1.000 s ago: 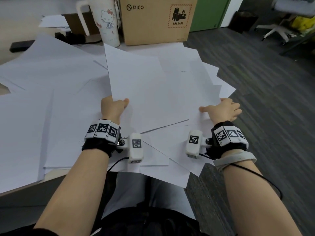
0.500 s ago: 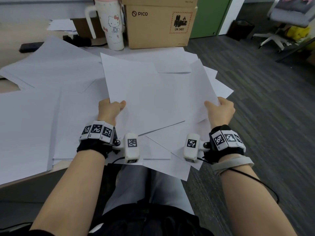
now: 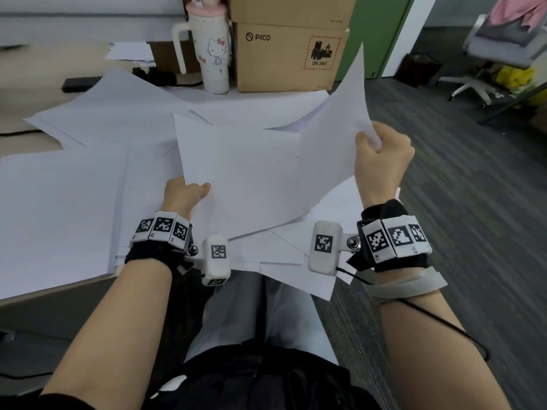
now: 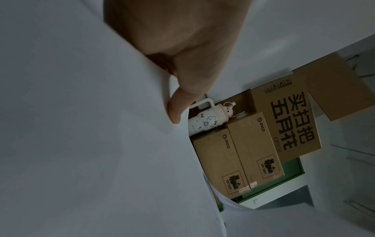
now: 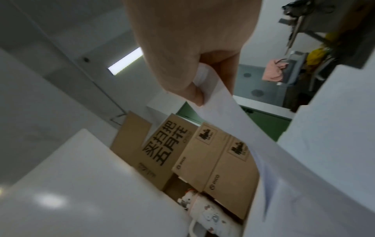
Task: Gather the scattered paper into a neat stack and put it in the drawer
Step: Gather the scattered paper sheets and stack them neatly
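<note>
The right hand (image 3: 381, 161) clenches the right edge of a loose bunch of paper sheets (image 3: 260, 179) and lifts that side, so one sheet stands up in front of the cardboard box (image 3: 284, 57). The left hand (image 3: 183, 196) pinches the bunch's left edge, thumb on top, low over the scattered paper (image 3: 74, 187) covering the desk (image 3: 38, 294). How many sheets are gripped is hard to tell.

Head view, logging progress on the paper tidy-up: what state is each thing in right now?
Left hand: pinches the held sheets' near left edge.
Right hand: grips the sheets' right edge, raised.
Held sheets: lifted, fanned, not squared.
Loose paper: scattered flat over the desk, some overhanging its edge.
Tumbler: upright, lid on.
PICO box: closed.
Drawer: not in view.
</note>
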Demonstrator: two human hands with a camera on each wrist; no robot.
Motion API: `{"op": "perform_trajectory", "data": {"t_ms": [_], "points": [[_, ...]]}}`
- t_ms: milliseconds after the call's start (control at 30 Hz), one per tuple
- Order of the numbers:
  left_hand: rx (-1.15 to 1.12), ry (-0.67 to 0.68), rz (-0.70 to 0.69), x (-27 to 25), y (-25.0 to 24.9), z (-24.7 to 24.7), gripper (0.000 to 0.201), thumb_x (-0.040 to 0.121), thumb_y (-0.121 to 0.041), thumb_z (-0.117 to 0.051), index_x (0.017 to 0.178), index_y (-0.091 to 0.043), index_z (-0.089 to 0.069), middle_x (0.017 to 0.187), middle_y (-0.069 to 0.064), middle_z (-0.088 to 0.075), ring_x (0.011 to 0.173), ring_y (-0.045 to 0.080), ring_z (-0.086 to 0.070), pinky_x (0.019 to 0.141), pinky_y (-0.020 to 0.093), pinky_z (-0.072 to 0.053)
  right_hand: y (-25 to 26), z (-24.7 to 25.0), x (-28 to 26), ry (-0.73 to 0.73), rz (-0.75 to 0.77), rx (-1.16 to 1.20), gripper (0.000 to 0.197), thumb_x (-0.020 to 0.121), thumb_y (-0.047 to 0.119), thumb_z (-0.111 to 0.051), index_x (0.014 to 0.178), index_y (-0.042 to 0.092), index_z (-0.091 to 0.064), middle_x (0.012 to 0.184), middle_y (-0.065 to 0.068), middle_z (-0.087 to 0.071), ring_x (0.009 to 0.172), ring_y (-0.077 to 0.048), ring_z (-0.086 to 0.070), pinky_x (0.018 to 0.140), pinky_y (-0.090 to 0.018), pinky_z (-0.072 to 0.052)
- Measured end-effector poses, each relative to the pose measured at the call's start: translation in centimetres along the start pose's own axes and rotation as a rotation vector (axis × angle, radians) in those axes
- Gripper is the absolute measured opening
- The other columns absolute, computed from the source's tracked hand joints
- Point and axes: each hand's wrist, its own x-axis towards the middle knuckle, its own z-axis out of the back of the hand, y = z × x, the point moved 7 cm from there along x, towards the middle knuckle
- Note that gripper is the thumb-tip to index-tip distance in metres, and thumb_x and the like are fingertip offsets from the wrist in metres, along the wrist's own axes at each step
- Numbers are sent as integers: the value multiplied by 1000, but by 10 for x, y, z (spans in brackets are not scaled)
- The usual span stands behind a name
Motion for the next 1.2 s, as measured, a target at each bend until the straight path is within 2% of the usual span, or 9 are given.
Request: {"op": "perform_trajectory", "data": {"t_ms": [133, 267, 400, 467, 600, 733, 900, 1067, 1200], "points": [[-5, 37, -9, -3, 3, 5, 19, 87, -7, -65, 106, -4, -64, 104, 11, -65, 101, 26, -62, 98, 42, -49, 58, -11, -4, 94, 197, 87, 26, 82, -1, -49, 90, 1, -73, 67, -7, -65, 58, -14, -48, 56, -22, -39], [10, 97, 6, -3, 8, 8, 19, 90, -14, -64, 108, -6, -62, 104, 9, -63, 95, 24, -60, 86, 34, -49, 94, -30, -14, 194, 296, 185, 25, 86, 3, -54, 102, 4, -73, 73, 4, -64, 63, -7, -50, 60, -19, -40], [25, 138, 56, -3, 11, 14, 23, 97, -30, -51, 83, -12, -54, 84, 5, -60, 84, 26, -58, 74, 30, -46, 104, -51, -21, 245, 290, 307, 23, 86, 4, -58, 104, 2, -72, 86, 2, -71, 76, -7, -61, 74, -24, -48], [-10, 159, 88, -4, 12, 17, 30, 99, -35, -44, 82, -12, -51, 81, 7, -56, 76, 25, -56, 68, 28, -44, 102, -59, -24, 265, 252, 372, 22, 86, 3, -58, 103, 2, -72, 84, -1, -69, 77, -10, -59, 75, -27, -47], [-233, 232, 148, -5, 17, 15, 42, 102, -41, -37, 118, -6, -54, 106, 11, -61, 96, 26, -58, 87, 38, -47, 81, -71, -31, 295, 101, 438, 19, 85, 0, -58, 98, 2, -71, 77, 7, -66, 74, -9, -57, 70, -27, -47], [-322, 263, 146, -7, 17, 15, 53, 101, -48, -30, 127, -8, -53, 104, 6, -65, 89, 21, -64, 66, 30, -52, 37, -82, -40, 261, -139, 342, 15, 74, 10, -57, 75, 20, -69, 71, 2, -65, 71, -15, -58, 68, -36, -51], [-329, 280, 122, -6, 18, 17, 65, 98, -57, -25, 128, -6, -53, 112, 11, -62, 90, 22, -62, 74, 30, -52, -18, -88, -57, 210, -381, 177, 9, 68, 12, -57, 67, 19, -63, 62, 3, -57, 63, -19, -51, 59, -32, -44], [-289, 315, 102, -2, 20, 14, 33, 104, -34, -35, 108, -9, -57, 90, 4, -62, 76, 17, -59, 67, 27, -51, -48, -96, -76, 235, -510, 124, 18, 76, -1, -54, 82, 10, -67, 71, 0, -59, 69, -24, -56, 55, -31, -50], [-247, 305, 73, -3, 20, 15, 17, 102, -14, -41, 94, -9, -55, 92, 5, -63, 79, 16, -62, 63, 25, -55, -61, -103, -85, 284, -548, 51, 29, 75, -3, -52, 95, 13, -66, 79, 3, -62, 81, -26, -62, 73, -46, -58]]}}
